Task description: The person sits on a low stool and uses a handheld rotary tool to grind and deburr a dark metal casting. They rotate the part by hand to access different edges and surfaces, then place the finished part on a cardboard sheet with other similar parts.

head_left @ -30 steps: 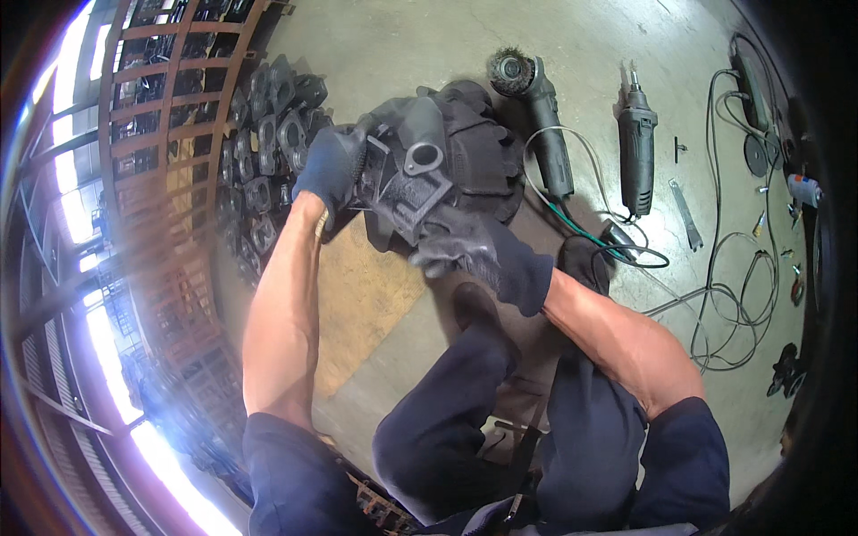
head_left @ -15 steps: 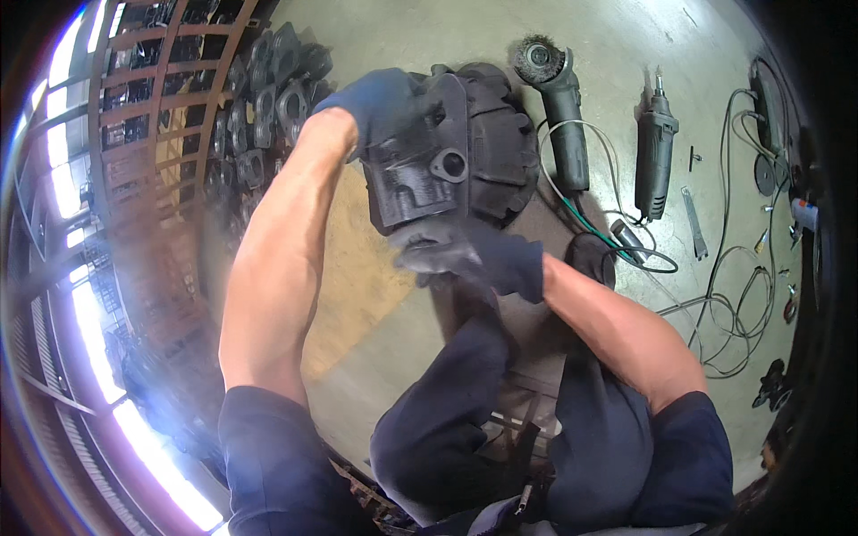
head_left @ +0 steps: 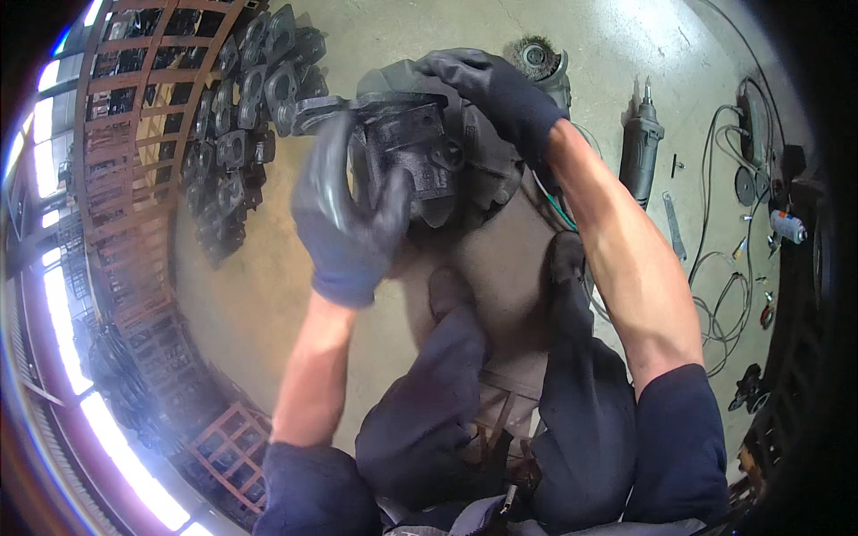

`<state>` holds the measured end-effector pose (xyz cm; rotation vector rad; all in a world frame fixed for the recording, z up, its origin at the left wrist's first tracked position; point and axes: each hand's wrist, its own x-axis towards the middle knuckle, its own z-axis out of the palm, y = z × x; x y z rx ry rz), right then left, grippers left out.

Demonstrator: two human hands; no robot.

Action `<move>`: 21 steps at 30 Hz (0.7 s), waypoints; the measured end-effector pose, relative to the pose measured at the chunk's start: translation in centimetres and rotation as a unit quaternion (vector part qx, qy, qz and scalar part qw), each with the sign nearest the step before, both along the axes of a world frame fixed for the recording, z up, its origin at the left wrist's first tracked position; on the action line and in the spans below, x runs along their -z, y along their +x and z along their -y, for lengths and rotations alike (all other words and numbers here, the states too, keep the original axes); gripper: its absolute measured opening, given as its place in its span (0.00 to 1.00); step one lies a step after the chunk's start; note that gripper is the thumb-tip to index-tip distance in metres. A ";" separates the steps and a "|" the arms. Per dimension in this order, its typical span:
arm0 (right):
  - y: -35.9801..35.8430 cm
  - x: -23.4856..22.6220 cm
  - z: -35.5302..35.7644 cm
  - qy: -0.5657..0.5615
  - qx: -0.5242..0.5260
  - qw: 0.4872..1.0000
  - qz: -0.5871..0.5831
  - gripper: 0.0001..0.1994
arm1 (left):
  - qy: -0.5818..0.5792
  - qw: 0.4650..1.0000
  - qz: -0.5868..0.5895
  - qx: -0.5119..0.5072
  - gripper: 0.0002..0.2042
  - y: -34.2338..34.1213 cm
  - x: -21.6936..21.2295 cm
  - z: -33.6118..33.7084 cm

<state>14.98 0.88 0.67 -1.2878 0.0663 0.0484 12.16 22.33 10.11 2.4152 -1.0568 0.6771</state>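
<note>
At twelve o'clock, the dark casting [head_left: 407, 147] is set against a black rounded block [head_left: 496, 163]; it could be tipped if its weight is left poorly supported. The left hand [head_left: 344, 210], at ten, is held with thumb and fingers spread. The right hand's [head_left: 487, 85] fingers, past twelve, are kept together; any pinch cannot be told. No label or brand can be read.

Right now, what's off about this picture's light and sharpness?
In the head view, white glare burns along the left side, fisheye distortion bows the rust-brown crate bars, the left gloved hand looks slightly blurred, and the straight grinder looks crisper.
</note>
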 end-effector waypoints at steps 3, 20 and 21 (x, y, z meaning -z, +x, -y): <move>1.6 -1.4 -1.1 -0.081 -0.102 0.991 -0.017 0.21 | 0.045 0.974 -0.176 -0.132 0.31 -4.0 4.5 -3.5; -2.9 1.8 -2.3 -0.378 -0.058 0.857 0.345 0.17 | 0.113 0.959 -0.252 -0.071 0.25 3.6 5.2 -8.6; -3.2 0.6 -2.6 -0.308 -0.077 0.922 0.222 0.17 | 0.098 0.958 -0.259 -0.069 0.25 3.8 5.6 -8.9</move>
